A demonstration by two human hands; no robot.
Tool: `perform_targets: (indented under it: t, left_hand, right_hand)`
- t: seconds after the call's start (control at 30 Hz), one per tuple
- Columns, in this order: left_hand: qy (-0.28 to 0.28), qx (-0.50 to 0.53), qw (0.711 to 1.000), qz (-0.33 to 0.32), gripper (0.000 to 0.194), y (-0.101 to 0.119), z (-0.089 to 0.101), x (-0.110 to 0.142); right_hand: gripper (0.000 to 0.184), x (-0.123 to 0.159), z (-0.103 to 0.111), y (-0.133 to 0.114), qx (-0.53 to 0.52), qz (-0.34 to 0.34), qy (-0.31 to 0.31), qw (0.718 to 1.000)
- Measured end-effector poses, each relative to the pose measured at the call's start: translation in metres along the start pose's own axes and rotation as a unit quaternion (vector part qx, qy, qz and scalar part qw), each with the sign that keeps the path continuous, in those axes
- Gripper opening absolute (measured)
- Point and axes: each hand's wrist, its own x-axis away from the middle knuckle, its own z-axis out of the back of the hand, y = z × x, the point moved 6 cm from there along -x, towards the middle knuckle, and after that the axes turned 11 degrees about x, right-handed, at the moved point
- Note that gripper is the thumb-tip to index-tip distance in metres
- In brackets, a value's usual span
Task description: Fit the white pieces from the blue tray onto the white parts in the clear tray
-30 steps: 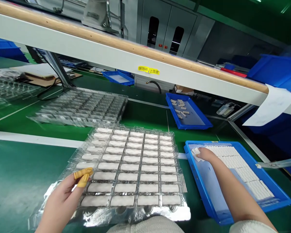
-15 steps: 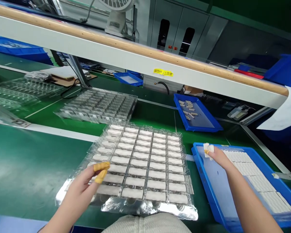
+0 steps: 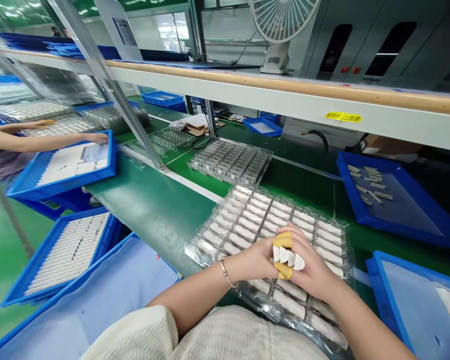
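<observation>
My left hand (image 3: pixel 260 261), with yellow finger covers on its thumb and index finger, pinches a short row of small white pieces (image 3: pixel 288 257). Against the other side of that row, my right hand (image 3: pixel 317 267) closes around the same pieces, so the two hands meet. Both are above a clear plastic tray (image 3: pixel 192 253) whose compartments hold rows of long white pieces. The hands and forearms hide part of its middle and right side. A bracelet (image 3: pixel 227 273) circles my left wrist.
Blue trays stand at the right (image 3: pixel 383 295), back right (image 3: pixel 354 202) and lower left (image 3: pixel 93 305). Stacked clear trays (image 3: pixel 228 162) lie behind. A slanted metal post (image 3: pixel 123 110) and a shelf edge (image 3: pixel 255 95) cross the view. At left, a co-worker's hand (image 3: pixel 97 138) touches another blue tray.
My view has swung left. My right hand has come from the right-hand blue tray to above the clear tray with white pieces, and my left hand has joined it there, gripping them.
</observation>
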Motion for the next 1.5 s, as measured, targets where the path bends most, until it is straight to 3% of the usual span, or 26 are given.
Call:
perform_targets:
  t: [0.13,0.27,0.4,0.53,0.77,0.93,1.07,1.3,1.5]
  left_hand:
    - [0.035,-0.011,0.999,0.034,0.017,-0.015,0.009,0.014]
    - [0.035,0.066,0.996,0.041,0.016,-0.021,0.013,0.02]
    - [0.087,0.079,0.99,0.073,0.022,-0.019,0.023,0.022]
    - [0.07,0.028,0.996,0.052,0.021,-0.014,0.025,0.022]
    - [0.042,-0.072,0.995,0.06,0.013,-0.021,0.024,0.021]
    - [0.039,-0.096,0.992,0.077,0.02,-0.026,0.024,0.02]
    - [0.043,-0.08,0.994,0.053,0.019,-0.022,0.024,0.02]
    - [0.022,-0.118,0.992,0.031,0.014,-0.018,0.025,0.018]
    - [0.045,-0.123,0.991,0.025,0.013,-0.023,0.028,0.018]
  right_hand:
    - [0.029,0.0,-0.016,0.005,-0.018,-0.019,0.018,1.0]
    - [0.046,0.009,-0.015,0.018,-0.007,-0.105,0.041,0.994]
    - [0.019,0.014,-0.006,0.024,-0.024,-0.139,0.055,0.988]
    - [0.021,0.015,-0.007,0.024,-0.059,-0.148,0.022,0.987]
    - [0.022,0.013,-0.012,0.019,-0.05,-0.135,-0.017,0.989]
    - [0.02,0.016,-0.011,0.02,-0.04,-0.141,0.01,0.989]
    - [0.024,0.018,-0.014,0.021,-0.042,-0.142,-0.008,0.989]
    - [0.029,0.016,-0.01,0.018,-0.044,-0.102,0.004,0.994]
    - [0.037,0.013,-0.006,0.016,-0.044,-0.082,0.03,0.995]
